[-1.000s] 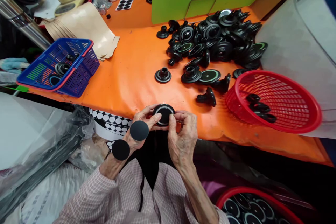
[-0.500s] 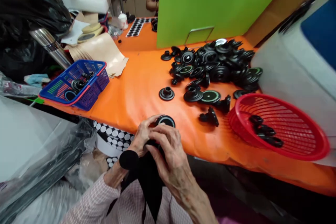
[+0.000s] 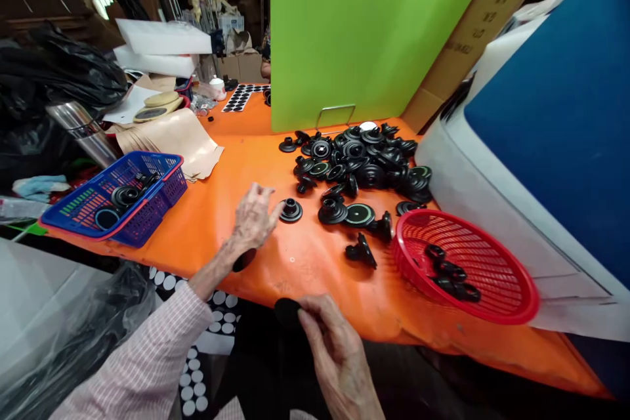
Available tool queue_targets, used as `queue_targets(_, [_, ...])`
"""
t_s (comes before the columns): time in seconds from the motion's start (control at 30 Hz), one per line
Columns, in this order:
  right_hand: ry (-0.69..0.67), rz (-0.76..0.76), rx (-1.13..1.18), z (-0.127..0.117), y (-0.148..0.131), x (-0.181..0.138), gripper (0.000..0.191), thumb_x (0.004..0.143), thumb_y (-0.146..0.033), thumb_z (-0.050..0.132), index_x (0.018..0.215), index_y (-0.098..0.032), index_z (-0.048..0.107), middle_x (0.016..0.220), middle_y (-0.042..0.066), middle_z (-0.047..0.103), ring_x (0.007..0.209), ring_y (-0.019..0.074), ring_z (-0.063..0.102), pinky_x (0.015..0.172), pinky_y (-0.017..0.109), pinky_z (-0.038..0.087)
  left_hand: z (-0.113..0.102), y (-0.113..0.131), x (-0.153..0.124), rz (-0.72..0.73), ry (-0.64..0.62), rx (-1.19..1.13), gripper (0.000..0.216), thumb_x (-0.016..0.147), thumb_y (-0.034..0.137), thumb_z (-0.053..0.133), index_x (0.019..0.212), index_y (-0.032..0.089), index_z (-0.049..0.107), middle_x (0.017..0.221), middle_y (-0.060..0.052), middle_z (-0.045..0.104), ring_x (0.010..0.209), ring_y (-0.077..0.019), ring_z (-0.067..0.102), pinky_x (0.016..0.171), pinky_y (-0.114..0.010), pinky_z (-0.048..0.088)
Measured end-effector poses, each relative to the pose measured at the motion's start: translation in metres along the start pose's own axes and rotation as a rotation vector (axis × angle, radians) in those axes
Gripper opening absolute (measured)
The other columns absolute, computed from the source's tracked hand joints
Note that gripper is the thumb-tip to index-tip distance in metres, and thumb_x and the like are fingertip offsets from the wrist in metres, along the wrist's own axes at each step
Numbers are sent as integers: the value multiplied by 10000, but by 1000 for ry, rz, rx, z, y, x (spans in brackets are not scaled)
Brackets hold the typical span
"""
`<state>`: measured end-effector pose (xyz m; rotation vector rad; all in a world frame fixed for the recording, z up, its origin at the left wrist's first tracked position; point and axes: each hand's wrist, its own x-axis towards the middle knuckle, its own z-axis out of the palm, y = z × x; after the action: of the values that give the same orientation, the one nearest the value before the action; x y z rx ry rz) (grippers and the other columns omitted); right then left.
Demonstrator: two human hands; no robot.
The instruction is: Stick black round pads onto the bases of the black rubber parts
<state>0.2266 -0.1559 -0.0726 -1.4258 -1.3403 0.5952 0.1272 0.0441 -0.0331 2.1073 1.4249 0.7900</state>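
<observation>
My left hand (image 3: 253, 218) reaches over the orange tabletop with its fingers apart. Its thumb is at the near side of a black stepped round part (image 3: 291, 210) that stands with its stem up; whether they touch I cannot tell. A flat black disc (image 3: 243, 260) shows beside my left wrist. Low in front of me, my right hand (image 3: 339, 348) pinches the edge of a round black disc-like piece (image 3: 287, 313) between thumb and fingers; its underside is hidden. To the right lies a tipped black part (image 3: 361, 251), near a green-ringed part (image 3: 359, 214).
A heap of black parts (image 3: 369, 174) lies before the green panel (image 3: 344, 33). At the right a red basket (image 3: 534, 305) holds several black pieces. A blue basket (image 3: 135, 236) with black parts stands left, near tan sheets (image 3: 172, 138). Sheets of white dots (image 3: 194, 380) hang below the edge.
My hands, together around a green-ringed black part before, have parted. The left moved forward toward the standing part, while the right stays low with a black disc-like piece. The view has shifted.
</observation>
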Motion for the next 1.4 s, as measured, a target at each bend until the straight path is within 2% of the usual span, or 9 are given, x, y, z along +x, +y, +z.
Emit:
queue_targets(0.13, [-29,6,-97,-4,0,-2,95,935,-238,508,988,-232,587,837,17,655,739,157,658,661,234,537,35,10,20,27,-128,-204,209,720,154,674,927,171,644,1120,-147,592,1163,-367,466,1065,-498,267])
queue_targets(0.2, [-15,42,-103,-9,2,-4,92,926,-255,510,994,-230,567,750,-6,630,629,141,633,593,230,526,37,10,20,8,-145,-317,146,722,148,664,857,185,622,1030,-109,614,1156,-345,476,1082,-467,254])
queue_targets(0.3, [46,125,-41,-19,5,-3,218,904,-294,535,1110,-225,520,665,-43,582,542,126,582,557,232,508,23,9,4,-53,-194,-476,148,819,272,587,948,200,586,915,-56,613,988,-272,575,955,-414,411])
queue_targets(0.43, [63,297,158,-27,0,7,219,861,-424,610,835,-207,592,710,-1,598,636,140,586,582,233,488,3,11,-35,-446,-379,-1082,200,839,348,595,971,206,546,840,-22,615,727,-155,602,683,-308,516])
queue_targets(0.53, [103,407,330,-29,-6,18,297,798,-482,675,761,-196,604,694,-3,576,640,136,557,585,228,468,0,10,-62,-716,-411,-1427,219,765,317,703,852,151,589,844,-51,629,752,-156,608,673,-294,534])
queue_targets(0.67, [174,495,506,-27,-9,26,363,691,-485,775,818,-191,603,743,-4,587,650,134,566,620,240,466,0,7,-85,-604,-441,-1388,229,748,203,722,950,120,655,954,-77,656,866,-170,616,771,-311,550])
queue_targets(0.97, [195,551,673,-13,-8,33,354,620,-447,825,760,-192,623,717,-28,556,654,113,503,652,245,416,-4,5,-107,-474,-514,-1287,378,760,276,729,1108,146,657,1128,-121,655,931,-237,662,747,-349,570])
queue_targets(1.27, [270,522,532,-12,-2,32,346,635,-467,800,755,-199,618,753,-22,540,715,127,503,717,266,428,2,0,-117,-459,-521,-1325,372,777,209,709,1142,172,647,1197,-113,628,953,-239,674,777,-367,586])
queue_targets(1.4, [310,452,475,-10,5,29,300,663,-463,776,737,-205,643,938,17,552,943,175,539,893,333,418,3,0,-118,-467,-526,-1331,383,770,201,711,1148,180,655,1221,-112,616,958,-241,672,786,-374,583])
